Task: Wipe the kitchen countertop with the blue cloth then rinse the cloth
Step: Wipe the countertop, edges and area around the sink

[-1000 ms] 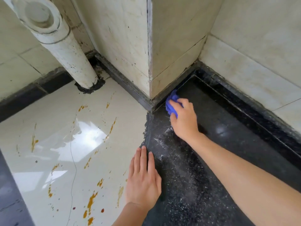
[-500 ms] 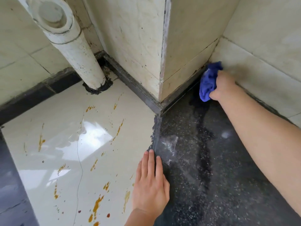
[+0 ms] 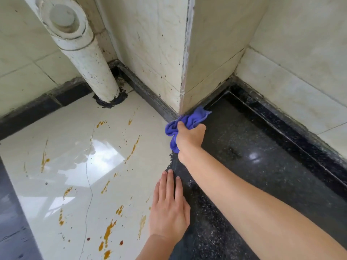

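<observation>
From my head camera: my right hand [image 3: 190, 135] clutches the bunched blue cloth [image 3: 185, 121] against the dark countertop [image 3: 262, 175] at the tiled pillar's foot, fingers hidden beneath. My left hand [image 3: 169, 209] lies flat, fingers straight.

No readable text or labels anywhere.

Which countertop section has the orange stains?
The glossy cream section, left of the black speckled section; the orange stains lie only on it.
</observation>
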